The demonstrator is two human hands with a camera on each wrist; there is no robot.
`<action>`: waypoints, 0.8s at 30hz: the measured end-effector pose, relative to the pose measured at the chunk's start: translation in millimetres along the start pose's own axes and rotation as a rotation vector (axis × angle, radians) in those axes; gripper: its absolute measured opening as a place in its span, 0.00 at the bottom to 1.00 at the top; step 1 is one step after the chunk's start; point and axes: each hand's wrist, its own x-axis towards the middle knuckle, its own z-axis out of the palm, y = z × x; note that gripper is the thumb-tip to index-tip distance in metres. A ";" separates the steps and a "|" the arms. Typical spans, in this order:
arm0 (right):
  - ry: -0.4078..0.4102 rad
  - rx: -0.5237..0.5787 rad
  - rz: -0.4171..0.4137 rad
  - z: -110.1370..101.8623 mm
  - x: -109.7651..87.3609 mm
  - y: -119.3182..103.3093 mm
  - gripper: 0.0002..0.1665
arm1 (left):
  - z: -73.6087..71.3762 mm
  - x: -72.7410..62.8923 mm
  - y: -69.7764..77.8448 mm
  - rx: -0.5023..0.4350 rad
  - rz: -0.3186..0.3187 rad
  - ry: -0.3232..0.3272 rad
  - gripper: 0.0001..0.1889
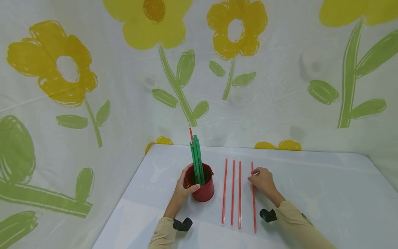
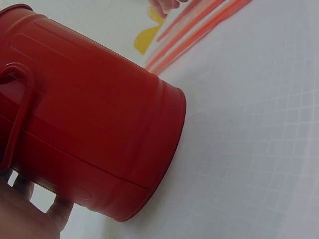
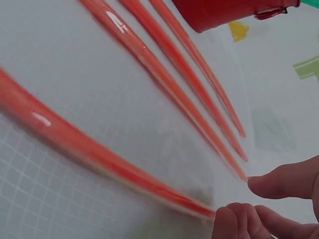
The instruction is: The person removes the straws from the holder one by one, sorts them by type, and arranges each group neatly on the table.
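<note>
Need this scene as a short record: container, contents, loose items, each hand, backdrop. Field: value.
container: red bucket, upright on the white table
contents: green sticks and at least one red stick, ends above the rim
loose_items: four red sticks on the table, roughly side by side, the rightmost set wider apart
left_hand: left hand grips the bucket, thumb at the rim
right_hand: right hand at the rightmost stick, thumb and fingers apart; contact unclear
backdrop: flower-print sheet
</note>
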 end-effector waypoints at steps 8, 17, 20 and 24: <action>-0.048 0.059 -0.045 -7.5 -0.2 -10.1 0.18 | -1.7 -0.6 0.0 -0.007 -0.006 -0.010 0.37; -0.080 0.132 -0.164 -17.2 -0.5 -32.4 0.19 | 1.7 -6.1 16.6 0.001 -0.029 -0.005 0.36; -0.076 0.147 -0.202 -21.9 -3.1 -42.1 0.18 | 0.5 -2.6 3.2 -0.020 -0.012 0.005 0.36; -0.070 0.161 -0.229 -26.2 -5.5 -53.7 0.16 | 0.4 -0.7 2.7 -0.028 -0.008 -0.005 0.36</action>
